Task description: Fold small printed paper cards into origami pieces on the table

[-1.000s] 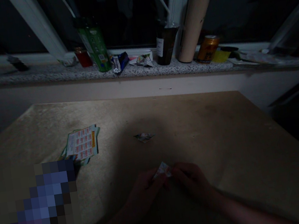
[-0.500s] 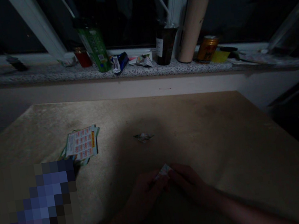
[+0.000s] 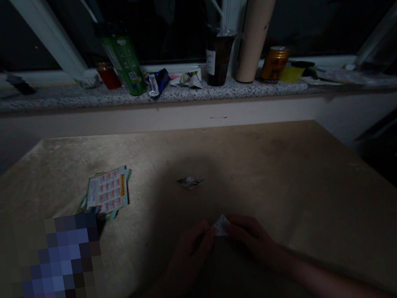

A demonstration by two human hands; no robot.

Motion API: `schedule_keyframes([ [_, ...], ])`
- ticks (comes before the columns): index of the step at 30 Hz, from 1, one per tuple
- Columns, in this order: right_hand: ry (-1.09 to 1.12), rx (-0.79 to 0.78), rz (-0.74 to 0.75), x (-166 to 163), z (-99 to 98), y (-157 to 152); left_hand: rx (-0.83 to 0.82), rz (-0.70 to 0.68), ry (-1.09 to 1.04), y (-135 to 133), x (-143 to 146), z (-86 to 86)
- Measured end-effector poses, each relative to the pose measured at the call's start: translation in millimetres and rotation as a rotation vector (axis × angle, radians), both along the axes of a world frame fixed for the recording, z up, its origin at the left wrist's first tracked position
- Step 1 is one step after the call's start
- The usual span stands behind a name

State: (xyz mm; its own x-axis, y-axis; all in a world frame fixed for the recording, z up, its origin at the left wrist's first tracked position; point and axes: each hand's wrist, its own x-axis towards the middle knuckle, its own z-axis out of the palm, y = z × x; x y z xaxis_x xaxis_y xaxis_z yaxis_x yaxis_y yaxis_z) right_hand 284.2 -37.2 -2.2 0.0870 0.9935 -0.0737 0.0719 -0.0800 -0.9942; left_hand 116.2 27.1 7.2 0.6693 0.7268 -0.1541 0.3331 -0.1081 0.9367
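Observation:
A small piece of folded paper [image 3: 221,226], pale and pointed at the top, is held between my two hands low over the table. My left hand [image 3: 194,244] pinches its left side. On the right side, my right hand [image 3: 250,233] grips it with thumb and fingers. Both hands lie in deep shadow, so the exact finger contact is hard to make out. Beyond them, a small diamond-shaped folded paper [image 3: 191,182] rests on the table. Farther left lies a loose stack of printed cards or sheets [image 3: 107,190].
The wooden table [image 3: 279,167] meets a wall below a speckled stone sill [image 3: 183,96]. Along the sill stand a green cup [image 3: 123,60], a dark cup with a straw [image 3: 220,58], a tall pink cylinder [image 3: 258,25] and an orange can [image 3: 274,65]. A pixelated patch covers the lower left.
My left hand has drawn slightly back to the left, and more of the folded paper shows between the hands. The other things stay put.

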Motion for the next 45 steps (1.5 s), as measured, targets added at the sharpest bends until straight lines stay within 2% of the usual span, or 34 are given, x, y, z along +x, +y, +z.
schedule_keyframes([
  [6,-0.060,-0.008,-0.008,0.0,-4.1,2.5,-0.048,-0.067,-0.021,0.1,0.3,-0.5],
  [11,-0.047,0.038,-0.114,0.3,-8.3,0.7,-0.082,0.034,-0.031,0.7,-0.9,-2.1],
  [18,-0.057,-0.025,-0.109,-0.4,-3.1,3.7,-0.144,0.066,-0.120,0.3,-2.7,-7.7],
  [27,-0.064,-0.015,-0.091,-0.5,-4.2,3.1,-0.060,0.021,-0.042,-0.2,-1.3,1.0],
  [34,-0.049,-0.021,-0.087,0.3,-2.3,3.4,-0.037,0.032,-0.046,0.5,-0.9,0.6],
  [38,-0.053,-0.027,-0.069,-0.1,-1.8,2.9,-0.037,-0.014,-0.035,0.1,-1.4,1.3],
  [45,-0.063,-0.009,-0.064,-0.3,-2.6,2.6,-0.010,-0.020,-0.035,-4.5,-3.6,-4.2],
])
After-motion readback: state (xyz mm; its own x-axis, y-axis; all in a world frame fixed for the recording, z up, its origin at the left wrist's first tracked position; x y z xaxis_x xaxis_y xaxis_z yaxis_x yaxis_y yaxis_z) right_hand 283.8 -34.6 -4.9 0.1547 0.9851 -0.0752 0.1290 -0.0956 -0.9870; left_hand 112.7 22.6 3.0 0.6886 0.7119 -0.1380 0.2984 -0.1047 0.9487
